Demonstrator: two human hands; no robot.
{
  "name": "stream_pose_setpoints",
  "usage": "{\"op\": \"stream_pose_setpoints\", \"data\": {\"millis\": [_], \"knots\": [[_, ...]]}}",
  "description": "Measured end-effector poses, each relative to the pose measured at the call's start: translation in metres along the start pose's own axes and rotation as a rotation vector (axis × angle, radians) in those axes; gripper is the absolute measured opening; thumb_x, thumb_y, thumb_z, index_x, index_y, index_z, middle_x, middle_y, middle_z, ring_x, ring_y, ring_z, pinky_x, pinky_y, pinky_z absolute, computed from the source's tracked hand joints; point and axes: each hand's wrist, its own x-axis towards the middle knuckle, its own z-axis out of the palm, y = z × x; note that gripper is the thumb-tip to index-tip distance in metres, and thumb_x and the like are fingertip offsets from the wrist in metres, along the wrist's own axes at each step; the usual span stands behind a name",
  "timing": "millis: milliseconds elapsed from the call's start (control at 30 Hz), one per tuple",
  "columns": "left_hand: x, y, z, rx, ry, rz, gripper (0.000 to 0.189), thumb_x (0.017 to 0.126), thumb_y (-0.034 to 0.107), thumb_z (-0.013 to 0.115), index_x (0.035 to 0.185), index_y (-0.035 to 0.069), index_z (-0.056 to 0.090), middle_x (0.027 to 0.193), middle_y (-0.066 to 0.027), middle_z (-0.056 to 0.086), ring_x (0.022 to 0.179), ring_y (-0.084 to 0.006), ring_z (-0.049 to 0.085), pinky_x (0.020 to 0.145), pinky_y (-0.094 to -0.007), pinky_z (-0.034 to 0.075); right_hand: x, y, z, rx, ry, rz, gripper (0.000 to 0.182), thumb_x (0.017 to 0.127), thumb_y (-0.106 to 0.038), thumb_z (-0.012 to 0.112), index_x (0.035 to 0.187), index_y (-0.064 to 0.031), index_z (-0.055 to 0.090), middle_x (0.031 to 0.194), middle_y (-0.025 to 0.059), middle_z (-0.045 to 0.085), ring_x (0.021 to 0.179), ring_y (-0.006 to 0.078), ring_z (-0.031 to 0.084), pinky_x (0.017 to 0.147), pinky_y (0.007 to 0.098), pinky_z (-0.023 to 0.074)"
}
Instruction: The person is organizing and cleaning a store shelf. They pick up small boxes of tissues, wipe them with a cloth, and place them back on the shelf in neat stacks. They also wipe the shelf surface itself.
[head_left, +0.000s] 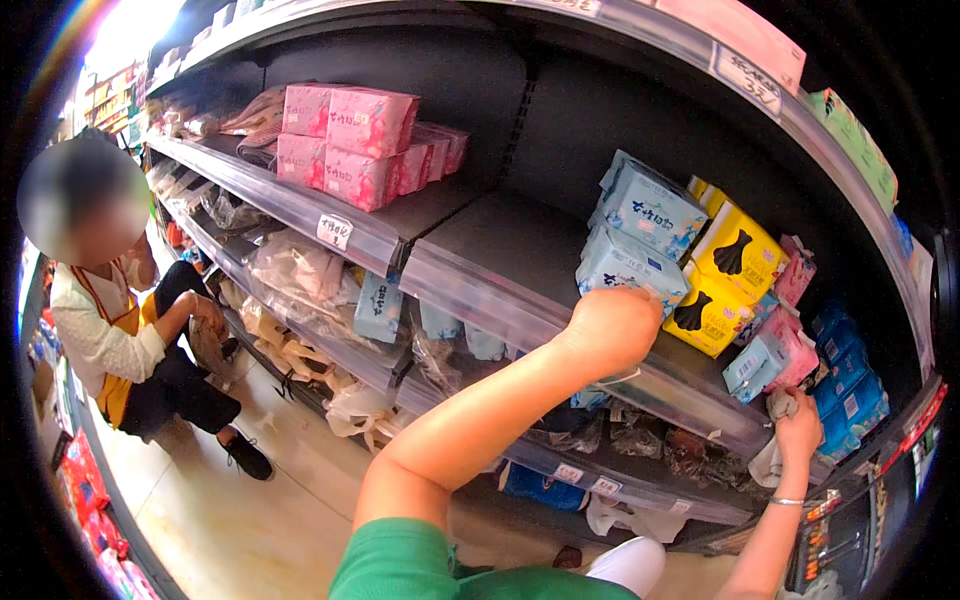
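Observation:
My left hand (616, 330) reaches across to the shelf with its fingers curled against the lower light-blue pack (630, 262). Its fingertips are hidden, so a firm grip cannot be made out. Another light-blue pack (651, 210) rests on top of that one. Just to the right, yellow packs with a black design (739, 251) are stacked. My right hand (799, 427) holds a greyish cloth (766, 463) at the shelf's right part. Close to it are a pink-and-blue pack (772, 356) and several dark-blue packs (851, 405).
Pink packs (364, 169) stand stacked further left on the same shelf (480, 247). A clear plastic strip (487, 289) edges the shelf front. Bagged goods (300, 262) fill lower shelves. At left, a person (127, 337) crouches in the aisle (292, 465), near red packages (90, 495).

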Motion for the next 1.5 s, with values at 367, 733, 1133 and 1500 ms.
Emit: {"op": "stream_pose_setpoints", "data": {"millis": [367,733,1133,1500], "knots": [[-0.002,0.000,-0.001,-0.058,0.026,-0.088,0.015,0.075,0.014,0.052,0.086,0.005,0.058,0.085,-0.0103,0.061,0.081,-0.0274,0.062,0.066,-0.0386,0.051,0.002,0.000,0.000,-0.047,-0.037,0.004,0.036,0.073,-0.014,0.055,0.108,-0.0139,0.061,0.101,0.0138,0.060,0.095,0.0344,0.057,0.078,0.0410,0.0455],[-0.001,0.009,0.001,0.005,0.060,-0.196,0.014,0.074,0.014,0.052,0.081,0.004,0.060,0.082,-0.0118,0.062,0.077,-0.0275,0.062,0.063,-0.0388,0.051,0.001,0.001,0.001,-0.065,-0.036,0.020,0.030,0.078,-0.019,0.055,0.107,-0.0136,0.062,0.103,0.0119,0.061,0.095,0.0322,0.057,0.078,0.0398,0.0458],[0.000,0.013,0.001,0.147,0.213,-0.209,0.016,0.078,0.021,0.055,0.070,0.007,0.060,0.073,-0.0109,0.062,0.068,-0.0299,0.061,0.059,-0.0433,0.048,0.004,-0.012,-0.017,0.021,-0.090,-0.028,0.029,0.072,-0.019,0.059,0.099,-0.0102,0.062,0.097,0.0157,0.061,0.089,0.0351,0.059,0.073,0.0436,0.0475],[-0.015,0.181,-0.119,-1.403,0.046,0.336,0.020,0.079,0.017,0.064,0.085,-0.002,0.064,0.076,-0.0085,0.063,0.068,-0.0155,0.059,0.065,-0.0296,0.048,0.000,-0.004,-0.021,0.080,-0.079,0.026,0.028,0.074,-0.012,0.052,0.101,-0.0120,0.060,0.101,0.0149,0.061,0.091,0.0356,0.058,0.075,0.0430,0.0461]]}}
